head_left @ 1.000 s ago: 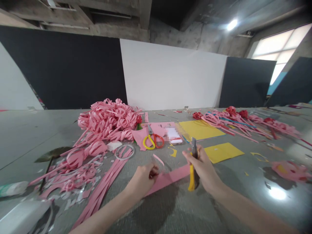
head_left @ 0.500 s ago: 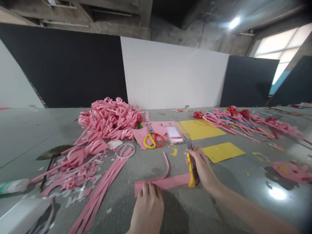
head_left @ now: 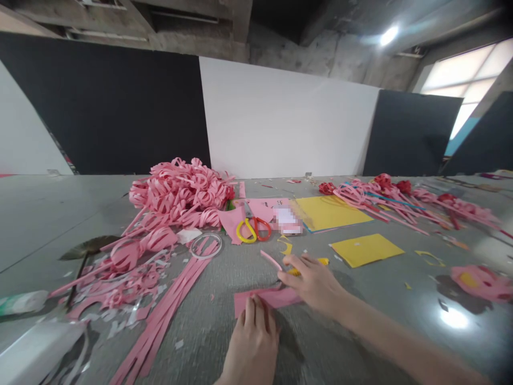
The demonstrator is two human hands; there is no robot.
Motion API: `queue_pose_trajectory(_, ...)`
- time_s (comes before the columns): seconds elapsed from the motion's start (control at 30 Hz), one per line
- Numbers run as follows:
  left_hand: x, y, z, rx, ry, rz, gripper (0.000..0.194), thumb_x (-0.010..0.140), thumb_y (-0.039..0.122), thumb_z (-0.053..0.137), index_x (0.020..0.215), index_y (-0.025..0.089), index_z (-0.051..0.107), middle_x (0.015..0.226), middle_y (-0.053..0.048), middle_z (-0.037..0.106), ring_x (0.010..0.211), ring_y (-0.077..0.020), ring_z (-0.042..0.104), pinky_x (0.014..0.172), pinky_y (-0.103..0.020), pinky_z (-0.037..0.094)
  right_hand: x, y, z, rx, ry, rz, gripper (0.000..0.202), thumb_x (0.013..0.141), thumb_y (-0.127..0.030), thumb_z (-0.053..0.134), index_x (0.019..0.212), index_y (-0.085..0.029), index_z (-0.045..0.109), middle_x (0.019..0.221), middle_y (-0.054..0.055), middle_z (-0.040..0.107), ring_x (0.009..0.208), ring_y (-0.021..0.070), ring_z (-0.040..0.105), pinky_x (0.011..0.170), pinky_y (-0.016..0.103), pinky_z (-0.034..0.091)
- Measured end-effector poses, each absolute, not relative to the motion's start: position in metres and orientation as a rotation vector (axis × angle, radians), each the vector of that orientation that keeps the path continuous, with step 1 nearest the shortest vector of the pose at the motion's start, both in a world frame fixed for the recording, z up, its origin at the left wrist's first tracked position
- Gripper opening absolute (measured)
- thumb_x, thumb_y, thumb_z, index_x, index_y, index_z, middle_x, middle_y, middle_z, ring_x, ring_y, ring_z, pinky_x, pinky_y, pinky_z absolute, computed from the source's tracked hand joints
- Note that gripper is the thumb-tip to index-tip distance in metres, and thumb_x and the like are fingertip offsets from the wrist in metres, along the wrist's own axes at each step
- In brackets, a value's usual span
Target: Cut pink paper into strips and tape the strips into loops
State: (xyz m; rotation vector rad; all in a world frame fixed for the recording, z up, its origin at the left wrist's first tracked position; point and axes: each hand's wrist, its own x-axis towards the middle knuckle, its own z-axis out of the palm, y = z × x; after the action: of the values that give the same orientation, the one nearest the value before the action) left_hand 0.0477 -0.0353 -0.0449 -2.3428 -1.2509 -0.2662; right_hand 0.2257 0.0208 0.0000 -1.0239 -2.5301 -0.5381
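Observation:
My left hand (head_left: 254, 334) presses with bent fingertips on a wide pink paper strip (head_left: 242, 303) lying on the grey surface. My right hand (head_left: 315, 280) is over the strip's right end, thumb and forefinger closed around the lower end of a narrow pink strip (head_left: 270, 259). A yellow utility knife (head_left: 324, 261) lies behind and partly beneath the right hand, its blade end hidden. Beyond the hands rest scissors (head_left: 254, 229) with one yellow and one red handle, and a yellow paper scrap (head_left: 286, 245).
A heap of looped pink strips (head_left: 182, 190) stands at the back left. Long cut strips (head_left: 168, 307) and a roll of clear tape (head_left: 206, 246) lie left. Beyond are a phone (head_left: 288, 220) and yellow sheets (head_left: 366, 249). Pink stems with red flowers (head_left: 382, 184) lie right.
My right hand has let go of the utility knife, now lying down, and moved left to the narrow strip, which has shifted. My left hand and the wide strip have moved slightly right.

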Motion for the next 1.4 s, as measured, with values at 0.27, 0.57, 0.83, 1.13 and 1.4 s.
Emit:
queue_pose_trajectory(0.27, 0.049, -0.037, -0.042, -2.293, -1.265, -0.334, 0.028, 0.075, 0.026, 0.055, 0.096, 0.010, 0.063, 0.099, -0.018, 0.063, 0.093, -0.0281, 0.058, 0.070, -0.035, 0.050, 0.227, 0.023, -0.014, -1.019, -2.683, -0.532, 0.039, 0.083, -0.014, 0.041, 0.119, -0.028, 0.045, 0.097, 0.007, 0.049, 0.073, 0.0144, 0.050, 0.068, 0.029, 0.039)
queue_pose_trajectory(0.57, 0.049, -0.036, -0.044, -2.282, -1.228, -0.325, 0.028, 0.075, 0.025, 0.053, 0.096, 0.010, 0.063, 0.098, -0.016, 0.064, 0.092, -0.0283, 0.058, 0.069, -0.035, 0.050, 0.225, 0.022, -0.023, -1.005, -2.668, -0.557, 0.037, 0.085, -0.015, 0.039, 0.121, -0.026, 0.043, 0.100, 0.009, 0.051, 0.071, 0.0137, 0.050, 0.067, 0.029, 0.040)
queue_pose_trajectory(0.83, 0.049, -0.035, -0.044, -2.286, -1.197, -0.291, 0.028, 0.074, 0.022, 0.052, 0.096, 0.007, 0.063, 0.097, -0.018, 0.063, 0.091, -0.0290, 0.058, 0.067, -0.036, 0.050, 0.225, 0.023, -0.024, -0.981, -2.696, -0.600, 0.036, 0.085, -0.015, 0.040, 0.119, -0.025, 0.044, 0.098, 0.008, 0.052, 0.071, 0.0145, 0.050, 0.067, 0.029, 0.039)
queue_pose_trajectory(1.13, 0.049, -0.035, -0.045, -2.303, -1.217, -0.293, 0.028, 0.075, 0.021, 0.051, 0.096, 0.007, 0.062, 0.097, -0.019, 0.063, 0.092, -0.0286, 0.057, 0.068, -0.036, 0.050, 0.224, 0.023, -0.023, -0.976, -2.666, -0.525, 0.034, 0.088, -0.014, 0.033, 0.116, -0.024, 0.048, 0.096, 0.007, 0.052, 0.068, 0.0132, 0.049, 0.068, 0.030, 0.035)
queue_pose_trajectory(1.4, 0.050, -0.037, -0.039, -2.330, -1.263, -0.264, 0.028, 0.076, 0.023, 0.052, 0.098, 0.008, 0.062, 0.098, -0.019, 0.063, 0.092, -0.0280, 0.057, 0.065, -0.034, 0.051, 0.223, 0.021, -0.015, -1.052, -2.691, -0.511, 0.033, 0.086, -0.014, 0.038, 0.113, -0.029, 0.049, 0.103, 0.007, 0.050, 0.069, 0.0137, 0.049, 0.067, 0.029, 0.036)
